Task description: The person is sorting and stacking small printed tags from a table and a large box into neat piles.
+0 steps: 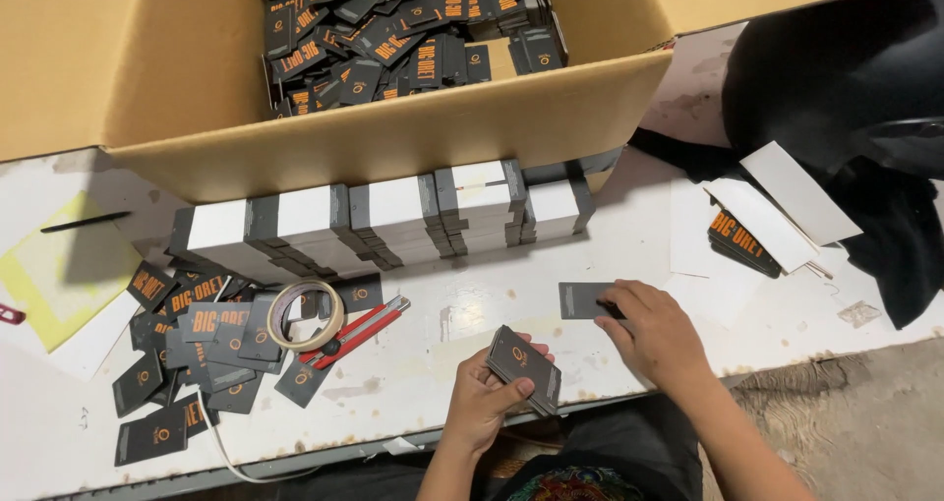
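dark tags sorted by hand at a white counter

left hand (489,395) curled around a small stack of dark tags (526,368), thumb across the top, held just above the near edge of the white counter (462,324). right hand (654,332) resting palm down on the counter, fingertips pressed onto a single dark tag (585,300) lying flat. behind both, a row of banded white-and-grey bundles (393,216) leaning against an open cardboard box (393,142) full of loose dark tags with orange print. off to the left, a scattered pile of tags (192,349), a roll of tape (307,314) and a red utility knife (356,332) just beside it. far right, white cards (787,201) over more tags, next to black cloth (846,78).
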